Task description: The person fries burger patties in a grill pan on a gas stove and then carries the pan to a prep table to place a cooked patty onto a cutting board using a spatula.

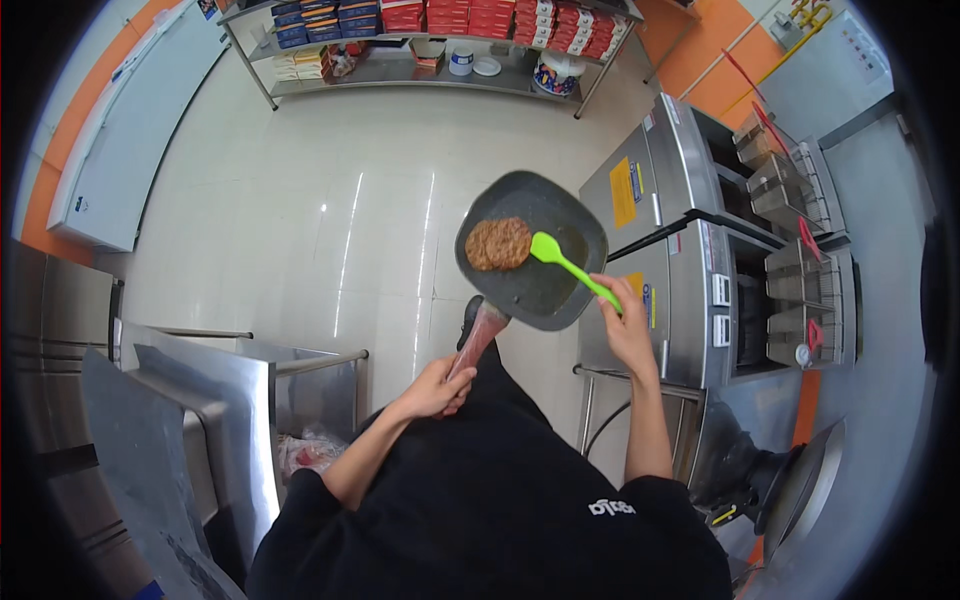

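Note:
My left hand is closed around the reddish handle of a dark, rounded-square frying pan, held out in front of me above the floor. Browned meat patties, seemingly two overlapping, lie in the left half of the pan. My right hand grips the end of a bright green spatula. Its head touches or nearly touches the patties' right edge; the picture does not settle which. An oily sheen shows on the pan's surface at the right.
Stainless steel deep fryers with wire baskets stand close on my right. A metal counter is at my lower left, a white chest freezer at the upper left. Ahead is a steel shelf rack with boxes.

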Demonstrator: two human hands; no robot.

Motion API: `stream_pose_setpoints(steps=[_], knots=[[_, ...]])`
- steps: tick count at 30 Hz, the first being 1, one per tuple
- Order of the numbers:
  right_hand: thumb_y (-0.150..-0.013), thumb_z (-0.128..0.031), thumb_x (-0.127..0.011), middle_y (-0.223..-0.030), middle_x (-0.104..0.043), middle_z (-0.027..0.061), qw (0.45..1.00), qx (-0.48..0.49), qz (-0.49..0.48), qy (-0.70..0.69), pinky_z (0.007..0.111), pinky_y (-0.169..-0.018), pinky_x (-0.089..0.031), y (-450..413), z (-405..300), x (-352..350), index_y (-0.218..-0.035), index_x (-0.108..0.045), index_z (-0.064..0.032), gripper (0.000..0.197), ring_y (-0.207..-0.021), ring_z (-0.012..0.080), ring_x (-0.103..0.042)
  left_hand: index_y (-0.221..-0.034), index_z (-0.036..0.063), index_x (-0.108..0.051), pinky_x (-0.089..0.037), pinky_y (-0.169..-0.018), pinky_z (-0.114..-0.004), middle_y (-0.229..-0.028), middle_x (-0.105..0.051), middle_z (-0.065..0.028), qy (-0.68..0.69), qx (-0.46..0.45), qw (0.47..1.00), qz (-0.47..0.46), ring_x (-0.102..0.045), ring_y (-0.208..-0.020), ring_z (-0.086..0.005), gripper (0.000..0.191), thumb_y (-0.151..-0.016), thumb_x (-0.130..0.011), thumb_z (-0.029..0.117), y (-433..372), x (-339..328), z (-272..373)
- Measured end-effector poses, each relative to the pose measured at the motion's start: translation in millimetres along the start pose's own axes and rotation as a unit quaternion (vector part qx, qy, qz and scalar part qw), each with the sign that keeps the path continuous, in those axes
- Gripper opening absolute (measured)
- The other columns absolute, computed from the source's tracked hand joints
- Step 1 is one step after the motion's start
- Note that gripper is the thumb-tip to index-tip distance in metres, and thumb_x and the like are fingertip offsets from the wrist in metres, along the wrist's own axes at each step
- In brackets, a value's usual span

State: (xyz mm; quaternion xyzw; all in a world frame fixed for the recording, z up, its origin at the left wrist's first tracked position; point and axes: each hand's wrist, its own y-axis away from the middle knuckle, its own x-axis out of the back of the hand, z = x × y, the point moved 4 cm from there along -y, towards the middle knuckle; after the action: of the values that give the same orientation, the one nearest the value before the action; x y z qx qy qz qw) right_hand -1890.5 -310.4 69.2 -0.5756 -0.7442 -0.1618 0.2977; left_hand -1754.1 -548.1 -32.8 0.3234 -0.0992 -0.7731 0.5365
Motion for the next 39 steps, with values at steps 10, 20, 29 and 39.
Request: stream_pose_setpoints(steps=[10,20,29,39], knots=[[-0.085,0.001,-0.049,-0.087,-0.052,0.0118,1.0,0.012,0.017,0.012,0.03,-0.066,-0.042,-198.0,23.2,28.9,-0.11,-0.057,-0.0019,0.026,-0.075,0.0235,-0.054,-0.09,0.0036,-0.04,-0.032,-0.038,-0.023,-0.061,-0.039,0.0001,-0.029,-0.016,0.999,0.011,-0.036,-0.045,-0.007,0.014,-0.096,-0.044,0.016,-147.2,45.2,138.6],[-0.086,0.0,-0.049,-0.091,-0.054,0.012,0.999,-0.03,0.025,0.02,0.031,-0.069,-0.043,-375.1,78.7,26.9,-0.11,-0.057,-0.0016,0.025,-0.079,0.024,-0.056,-0.085,0.0038,-0.04,-0.034,-0.038,-0.024,-0.059,-0.04,0.0,-0.016,-0.012,0.999,-0.03,-0.038,-0.044,-0.0073,0.018,-0.096,-0.045,0.016,-299.8,114.9,244.7],[-0.085,0.0,-0.05,-0.089,-0.054,0.0131,0.992,-0.069,0.095,0.05,0.033,-0.073,-0.043,-517.0,102.8,59.7,-0.108,-0.057,-0.0015,0.025,-0.082,0.0282,-0.056,-0.085,0.0037,-0.039,-0.033,-0.038,-0.025,-0.059,-0.041,-0.0004,-0.127,0.035,0.987,-0.094,-0.038,-0.043,-0.0082,0.017,-0.096,-0.045,0.016,-431.2,159.8,385.6],[-0.085,-0.001,-0.05,-0.087,-0.055,0.0152,0.959,-0.176,0.205,0.089,0.036,-0.07,-0.044,-600.5,176.4,131.2,-0.106,-0.059,-0.0026,0.023,-0.078,0.0314,-0.057,-0.087,0.0036,-0.04,-0.032,-0.038,-0.023,-0.06,-0.041,0.0003,-0.129,0.054,0.969,-0.203,-0.036,-0.045,-0.0067,0.015,-0.096,-0.044,0.014,-600.2,142.6,462.1]])
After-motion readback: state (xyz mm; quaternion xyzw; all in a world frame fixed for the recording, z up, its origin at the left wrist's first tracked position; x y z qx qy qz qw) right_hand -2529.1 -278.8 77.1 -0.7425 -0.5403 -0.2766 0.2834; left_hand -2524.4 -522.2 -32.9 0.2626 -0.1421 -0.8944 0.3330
